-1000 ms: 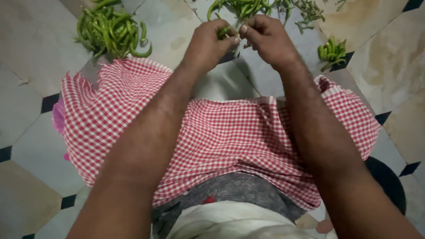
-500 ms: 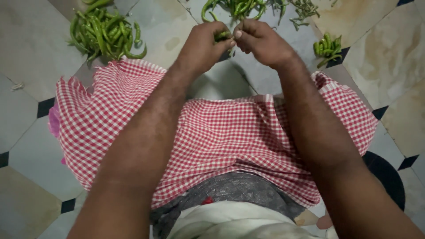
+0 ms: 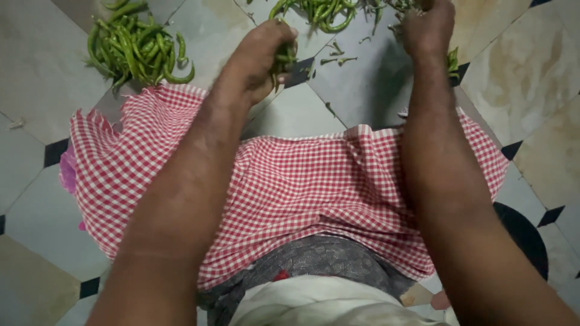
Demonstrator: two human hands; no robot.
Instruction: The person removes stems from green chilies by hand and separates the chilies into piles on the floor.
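Note:
My left hand (image 3: 261, 55) is closed around a few green chillies (image 3: 283, 59) above the floor, just beyond a red and white checked cloth (image 3: 302, 181) on my lap. My right hand (image 3: 428, 27) reaches to the top right, fingers curled at the edge of a pile of green chillies (image 3: 320, 12); whether it holds anything is hidden by the frame's edge. A second heap of green chillies (image 3: 136, 45) lies on the tiles to the left of my left hand.
Loose chilli stems (image 3: 338, 59) are scattered on the pale tiled floor (image 3: 531, 72) between my hands. A small bunch of chillies (image 3: 453, 60) sits by my right wrist. The tiles have small black diamond insets (image 3: 57, 152).
My hands were together at one chilli; now they have parted. The right hand has moved right and away, and the left hand stays with chillies in it.

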